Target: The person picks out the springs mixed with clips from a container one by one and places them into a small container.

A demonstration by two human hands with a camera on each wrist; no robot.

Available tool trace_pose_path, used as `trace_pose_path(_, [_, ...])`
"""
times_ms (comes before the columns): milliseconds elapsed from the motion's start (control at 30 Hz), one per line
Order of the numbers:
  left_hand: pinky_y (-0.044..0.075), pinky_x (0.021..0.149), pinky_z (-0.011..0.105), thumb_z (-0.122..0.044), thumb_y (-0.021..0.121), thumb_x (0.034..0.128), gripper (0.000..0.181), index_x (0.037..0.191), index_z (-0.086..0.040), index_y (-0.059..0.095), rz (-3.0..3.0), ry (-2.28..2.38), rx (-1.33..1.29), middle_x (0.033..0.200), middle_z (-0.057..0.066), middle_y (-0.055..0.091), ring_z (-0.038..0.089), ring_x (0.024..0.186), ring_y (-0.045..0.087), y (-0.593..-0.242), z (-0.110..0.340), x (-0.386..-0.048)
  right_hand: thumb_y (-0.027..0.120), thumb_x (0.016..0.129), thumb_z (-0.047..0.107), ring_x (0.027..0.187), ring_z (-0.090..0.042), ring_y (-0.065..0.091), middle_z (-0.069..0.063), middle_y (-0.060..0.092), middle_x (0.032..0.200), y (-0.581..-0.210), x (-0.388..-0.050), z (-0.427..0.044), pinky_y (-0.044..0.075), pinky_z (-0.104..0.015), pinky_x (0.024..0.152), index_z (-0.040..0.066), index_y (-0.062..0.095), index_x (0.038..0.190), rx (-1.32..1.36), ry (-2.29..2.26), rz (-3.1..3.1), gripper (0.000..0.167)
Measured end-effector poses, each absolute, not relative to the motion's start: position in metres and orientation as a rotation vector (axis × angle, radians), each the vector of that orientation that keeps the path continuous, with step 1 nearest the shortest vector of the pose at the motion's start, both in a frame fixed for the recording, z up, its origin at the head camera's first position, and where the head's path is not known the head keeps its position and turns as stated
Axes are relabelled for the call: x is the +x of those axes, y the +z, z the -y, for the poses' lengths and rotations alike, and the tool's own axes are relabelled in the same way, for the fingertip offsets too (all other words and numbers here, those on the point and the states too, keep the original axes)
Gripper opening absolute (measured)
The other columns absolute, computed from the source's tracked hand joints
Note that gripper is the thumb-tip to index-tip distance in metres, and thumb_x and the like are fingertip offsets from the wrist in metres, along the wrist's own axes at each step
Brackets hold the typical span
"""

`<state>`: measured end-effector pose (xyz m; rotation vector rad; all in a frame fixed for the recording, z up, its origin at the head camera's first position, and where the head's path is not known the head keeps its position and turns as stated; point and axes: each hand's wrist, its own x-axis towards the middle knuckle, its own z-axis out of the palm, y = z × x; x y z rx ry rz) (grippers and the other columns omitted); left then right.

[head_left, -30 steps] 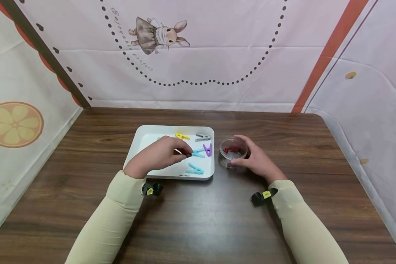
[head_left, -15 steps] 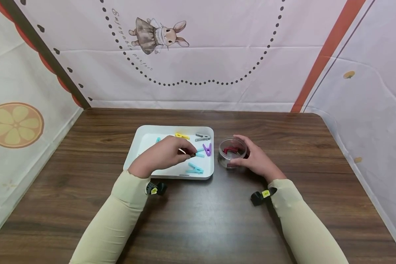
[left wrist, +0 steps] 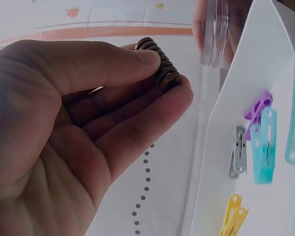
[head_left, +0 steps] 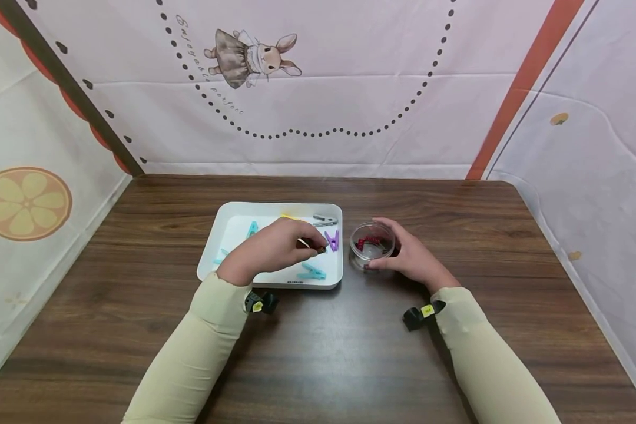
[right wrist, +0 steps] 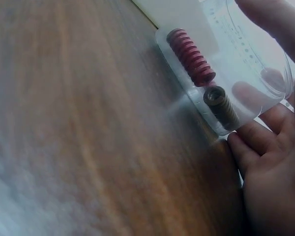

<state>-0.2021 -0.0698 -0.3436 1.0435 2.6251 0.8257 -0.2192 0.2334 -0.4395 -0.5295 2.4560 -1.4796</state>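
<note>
My left hand [head_left: 272, 250] is over the white tray [head_left: 233, 232], pinching a dark bronze coil spring [left wrist: 168, 73] between thumb and index finger. In the head view that spring is mostly covered by the fingers. To the right of the tray, my right hand [head_left: 410, 259] grips the side of a round clear jar [head_left: 356, 262] standing on the table. Inside the jar, the right wrist view shows a red spring [right wrist: 191, 56] and a bronze spring [right wrist: 221, 105] lying near the bottom.
Clothespins lie in the tray: a purple clothespin [head_left: 332, 240], a grey clothespin [head_left: 325, 221], a yellow clothespin [left wrist: 233, 216] and several light blue ones, including a light blue clothespin [head_left: 312, 271] near the front rim. A patterned cloth [head_left: 350, 106] hangs behind the wooden table [head_left: 328, 365].
My left hand has moved right across the tray with the spring, nearer the jar, uncovering light blue clothespins at the tray's left. My right hand and the jar have hardly moved.
</note>
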Motion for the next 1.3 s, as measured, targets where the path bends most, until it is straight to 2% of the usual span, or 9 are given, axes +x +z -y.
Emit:
trace_pose_path(400, [0.053,0.075,0.022,-0.013,0.065,0.0917,0.016,0.104,-0.016,0.074,-2.622,0.851,1.053,0.097,-0.011,0.07,0.001,0.083,0.064,-0.347,0.055,-0.205,0.086,0.071,0.037,0.133,-0.019,0.046,0.002,0.049,0.145,-0.441,-0.22,-0.234,0.03,-0.048,0.113,0.021,0.033,0.148,-0.54,-1.497,-2.445,0.095])
trace_pose_path(667, [0.054,0.079,0.023,-0.012,0.066,0.091,0.017,0.106,-0.013,0.074,-2.613,0.868,1.053,0.098,-0.009,0.07,0.002,0.087,0.065,-0.35,0.05,-0.205,0.085,0.071,0.04,0.134,-0.019,0.045,0.002,0.048,0.146,-0.44,-0.22,-0.234,0.029,-0.049,0.115,0.025,0.033,0.148,-0.525,-1.475,-2.453,0.094])
trace_pose_path(1300, [0.054,0.081,0.024,-0.016,0.066,0.0919,0.019,0.109,-0.019,0.073,-2.644,0.799,1.045,0.1,-0.01,0.07,0.002,0.089,0.063,-0.357,0.037,-0.208,0.086,0.072,0.034,0.131,-0.021,0.047,-0.002,0.049,0.145,-0.44,-0.218,-0.233,0.031,-0.05,0.112,0.021,0.032,0.148,-0.548,-1.498,-2.438,0.094])
